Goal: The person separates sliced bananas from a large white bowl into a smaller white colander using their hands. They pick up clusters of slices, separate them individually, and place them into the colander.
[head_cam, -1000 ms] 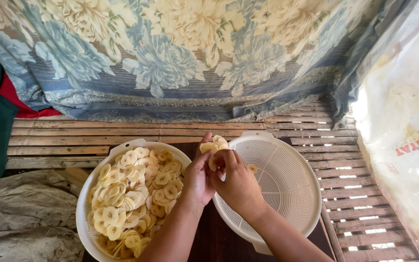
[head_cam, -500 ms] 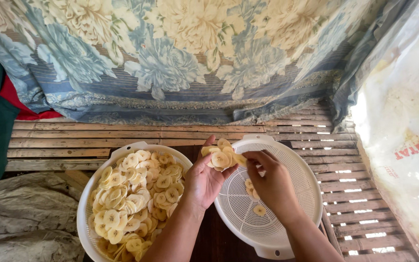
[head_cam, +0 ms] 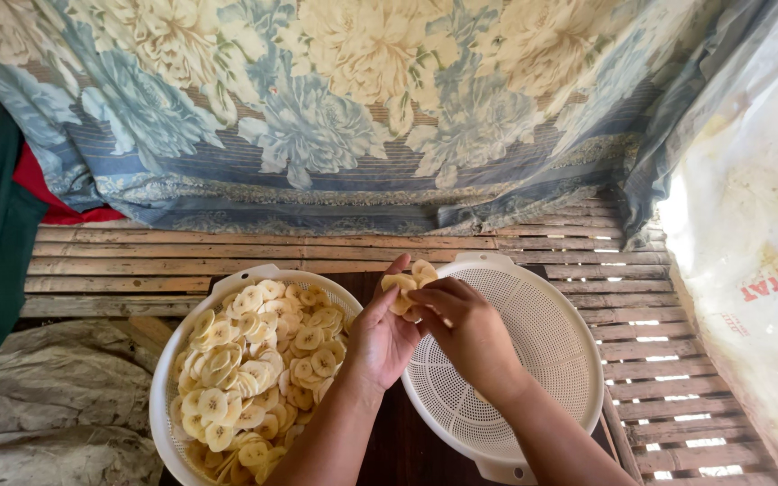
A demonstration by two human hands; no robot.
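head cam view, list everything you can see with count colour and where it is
banana chips: many, pale yellow, heaped in the left basket
left basket: one, white plastic, lower left on the slats
colander: one, white perforated plastic, right of the left basket, looks nearly empty
chips in hand: a few, pale yellow, above the colander's left rim
slatted platform: one, weathered wood, under both containers
floral cloth: one, blue and cream, hanging across the top
plastic sheet: one, translucent whitish, right edge
grey sheeting: one, crumpled, lower left
left hand: one, holds the chips
right hand: one, fingertips at those chips
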